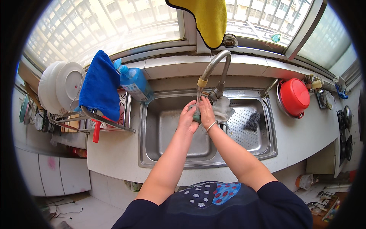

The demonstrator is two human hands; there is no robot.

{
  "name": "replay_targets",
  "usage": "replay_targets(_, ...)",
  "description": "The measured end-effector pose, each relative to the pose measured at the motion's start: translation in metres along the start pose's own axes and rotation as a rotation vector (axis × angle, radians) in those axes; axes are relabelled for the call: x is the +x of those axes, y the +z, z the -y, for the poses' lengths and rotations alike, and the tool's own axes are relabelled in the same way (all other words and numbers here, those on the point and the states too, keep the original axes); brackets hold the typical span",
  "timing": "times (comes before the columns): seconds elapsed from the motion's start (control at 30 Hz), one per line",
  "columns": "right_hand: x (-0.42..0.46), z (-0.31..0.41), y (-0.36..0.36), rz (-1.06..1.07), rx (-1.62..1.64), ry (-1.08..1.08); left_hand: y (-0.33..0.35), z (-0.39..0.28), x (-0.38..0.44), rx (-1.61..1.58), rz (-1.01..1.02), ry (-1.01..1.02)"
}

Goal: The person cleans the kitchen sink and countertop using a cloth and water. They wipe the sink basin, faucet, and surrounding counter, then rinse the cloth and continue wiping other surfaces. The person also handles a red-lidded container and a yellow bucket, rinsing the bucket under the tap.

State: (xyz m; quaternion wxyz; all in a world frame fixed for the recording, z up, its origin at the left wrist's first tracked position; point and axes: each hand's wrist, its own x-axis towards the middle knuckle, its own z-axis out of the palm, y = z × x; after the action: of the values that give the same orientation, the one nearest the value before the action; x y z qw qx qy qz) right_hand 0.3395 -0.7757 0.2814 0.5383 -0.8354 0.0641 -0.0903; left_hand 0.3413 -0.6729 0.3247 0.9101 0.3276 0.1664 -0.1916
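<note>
Under the gooseneck tap [226, 57], my left hand [187, 116] cups a small wet item with a green side [196, 118], perhaps a scouring sponge. A thin stream of water falls onto it. Fingers stretched out, my right hand [207, 111] lies against the item's right side; its palm is hidden. Both hands are above the left basin [171, 128] of a stainless steel double sink, near the divider. Just right of my right hand, a bunched whitish cloth [221, 108] drapes over the divider. A dark mesh scrubber [252, 121] rests in the shallower, perforated right basin [240, 140].
Left of the sink stand a blue soap pump bottle [135, 84] and a metal rack [111, 124] with white plates [70, 86] and a blue cloth [100, 86]. A red pot [294, 94] sits on the right counter. Overhead hangs a yellow cloth [211, 23].
</note>
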Motion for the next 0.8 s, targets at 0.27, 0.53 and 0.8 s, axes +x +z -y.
replay_targets(0.27, -0.026, 0.004, -0.026, 0.095, 0.475, 0.114, 0.014, -0.013, 0.001, 0.128, -0.205, -0.139)
replay_targets(0.53, -0.042, 0.036, -0.037, 0.182, 0.614, 0.158, 0.022, -0.008, 0.011, 0.263, -0.235, -0.098)
replay_targets(0.8, -0.025, 0.034, -0.024, 0.283, 0.339, -0.01, 0.015, 0.0, 0.005, 0.077, -0.025, -0.04)
